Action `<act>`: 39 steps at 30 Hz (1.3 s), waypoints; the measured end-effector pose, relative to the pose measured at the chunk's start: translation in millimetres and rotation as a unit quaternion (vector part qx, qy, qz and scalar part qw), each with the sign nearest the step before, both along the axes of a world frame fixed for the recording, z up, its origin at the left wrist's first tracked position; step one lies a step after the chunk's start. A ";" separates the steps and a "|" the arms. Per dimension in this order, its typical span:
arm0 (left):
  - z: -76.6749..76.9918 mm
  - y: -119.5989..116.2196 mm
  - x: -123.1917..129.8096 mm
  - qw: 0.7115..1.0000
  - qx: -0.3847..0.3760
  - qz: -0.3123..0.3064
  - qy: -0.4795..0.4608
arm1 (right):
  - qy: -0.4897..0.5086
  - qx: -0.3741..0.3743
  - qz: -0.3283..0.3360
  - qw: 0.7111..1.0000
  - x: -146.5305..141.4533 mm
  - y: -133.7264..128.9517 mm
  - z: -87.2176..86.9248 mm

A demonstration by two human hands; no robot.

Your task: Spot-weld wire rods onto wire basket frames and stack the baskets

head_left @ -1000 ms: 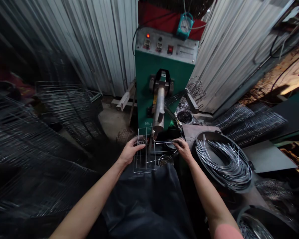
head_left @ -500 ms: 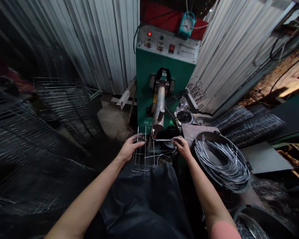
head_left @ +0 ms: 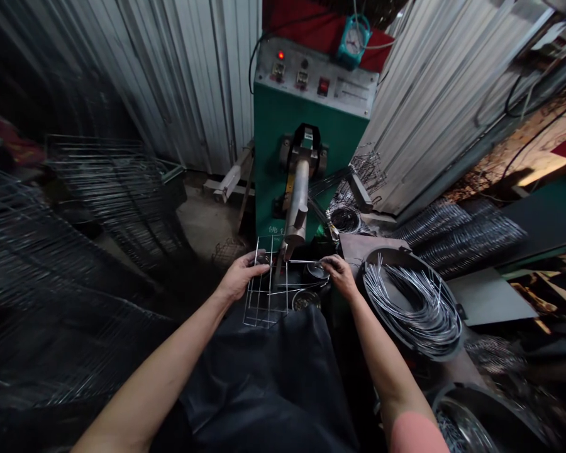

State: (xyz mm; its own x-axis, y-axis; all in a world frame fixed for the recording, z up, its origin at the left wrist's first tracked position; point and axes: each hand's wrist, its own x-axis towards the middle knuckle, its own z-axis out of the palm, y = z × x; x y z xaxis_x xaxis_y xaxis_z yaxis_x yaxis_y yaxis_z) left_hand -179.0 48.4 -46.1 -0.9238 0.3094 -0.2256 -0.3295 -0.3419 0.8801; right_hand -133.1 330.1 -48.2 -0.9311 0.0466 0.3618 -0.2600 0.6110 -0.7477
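My left hand [head_left: 242, 274] is closed on the left side of a small wire rack [head_left: 265, 308], a box-like frame of thin bright rods. The rack is held upright under the round metal arm [head_left: 296, 217] of a green machine [head_left: 273, 157]. My right hand [head_left: 338, 274] pinches thin metal wires [head_left: 306, 261], which reach leftward to the rack's right side, near the tip below the arm. Whether the wires touch the rack is hard to make out.
To the right, a round tub [head_left: 370, 302] holds a bundle of bent wires, with another tub [head_left: 441, 396] below it. Dark wire racks [head_left: 117, 182] are stacked at the left. A teal clock [head_left: 353, 41] stands on the machine. A small bowl [head_left: 305, 300] sits behind the apron.
The whole view has shifted slightly. Both hands keep their grips, and the rack and wires stay in nearly the same place under the machine's arm.
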 end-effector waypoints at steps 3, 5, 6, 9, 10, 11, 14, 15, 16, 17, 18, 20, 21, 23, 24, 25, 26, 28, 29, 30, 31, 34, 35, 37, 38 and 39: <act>-0.7 -0.4 -1.3 1.000 -0.004 -0.009 0.012 | 0.004 0.002 0.005 1.000 -0.5 0.9 0.3; -2.0 -0.6 -2.4 1.000 -0.007 -0.005 0.022 | 0.008 0.005 0.003 1.000 -1.7 1.0 -0.8; -2.5 -0.7 -2.8 1.000 -0.009 -0.004 0.024 | 0.010 0.004 0.002 1.000 -2.4 0.9 -1.4; -2.8 -0.7 -3.0 1.000 -0.019 0.000 0.025 | 0.016 -0.001 0.008 1.000 -1.8 1.8 -1.1; -2.5 -0.7 -2.7 0.999 -0.020 0.001 0.030 | 0.021 0.001 0.007 1.000 0.5 3.4 0.2; -2.1 -0.7 -2.4 0.999 -0.021 0.002 0.035 | 0.029 0.007 0.000 1.000 4.3 6.2 2.1; -2.2 -0.7 -1.6 0.999 -0.017 -0.001 0.047 | 0.066 0.028 -0.047 0.996 26.0 21.5 6.8; -2.7 -0.7 -1.3 0.999 -0.014 -0.001 0.046 | 0.072 0.030 -0.065 0.995 36.1 28.2 6.6; -3.4 -0.5 -1.0 0.999 -0.011 0.002 0.043 | 0.072 0.031 -0.080 0.994 46.9 34.9 4.7; -4.3 -0.2 -0.7 0.999 -0.009 0.006 0.040 | 0.062 0.033 -0.088 0.994 57.8 40.9 1.0; -5.1 0.4 -0.1 0.999 -0.007 0.011 0.037 | 0.044 0.036 -0.090 0.994 68.4 45.7 -4.6; -6.5 2.7 1.8 0.999 -0.006 0.025 0.036 | -0.005 0.049 -0.088 0.995 86.3 49.9 -20.2; -7.0 4.3 3.3 0.999 -0.007 0.034 0.038 | -0.032 0.061 -0.085 0.994 92.9 49.1 -29.3; -8.0 8.2 7.1 0.997 -0.009 0.059 0.048 | -0.075 0.097 -0.088 0.989 100.8 42.8 -46.7; -8.6 10.2 9.2 0.996 -0.010 0.072 0.056 | -0.090 0.115 -0.089 0.985 102.3 38.3 -53.7; -9.4 12.0 11.4 0.994 -0.011 0.085 0.063 | -0.098 0.130 -0.089 0.983 102.3 33.6 -58.7; -10.2 13.6 13.5 0.993 -0.011 0.095 0.069 | -0.099 0.138 -0.092 0.981 101.1 29.3 -61.3; -12.0 15.4 17.2 0.991 -0.007 0.108 0.077 | -0.080 0.130 -0.108 0.982 95.4 22.6 -58.7; -12.7 15.8 18.7 0.991 -0.004 0.110 0.078 | -0.065 0.120 -0.121 0.983 91.3 20.3 -53.6; -13.1 15.8 20.0 0.991 -0.001 0.111 0.081 | -0.048 0.108 -0.133 0.984 86.3 18.3 -46.5; -13.4 15.5 20.9 0.990 0.001 0.111 0.084 | -0.032 0.097 -0.141 0.985 80.7 16.1 -38.1; -13.0 14.3 22.2 0.990 0.000 0.103 0.095 | 0.014 0.068 -0.129 0.989 60.7 5.5 -10.9; -12.8 14.0 22.1 0.990 -0.002 0.099 0.099 | 0.024 0.065 -0.112 0.991 53.5 0.0 -3.3; -12.7 13.8 21.5 0.990 -0.004 0.094 0.104 | 0.031 0.073 -0.073 0.994 39.8 -12.4 7.5; -12.8 13.7 21.2 0.990 -0.005 0.093 0.106 | 0.027 0.084 -0.056 0.995 33.6 -18.6 10.5; -13.0 13.7 20.8 0.990 -0.006 0.092 0.107 | 0.022 0.097 -0.043 0.994 28.1 -23.9 12.2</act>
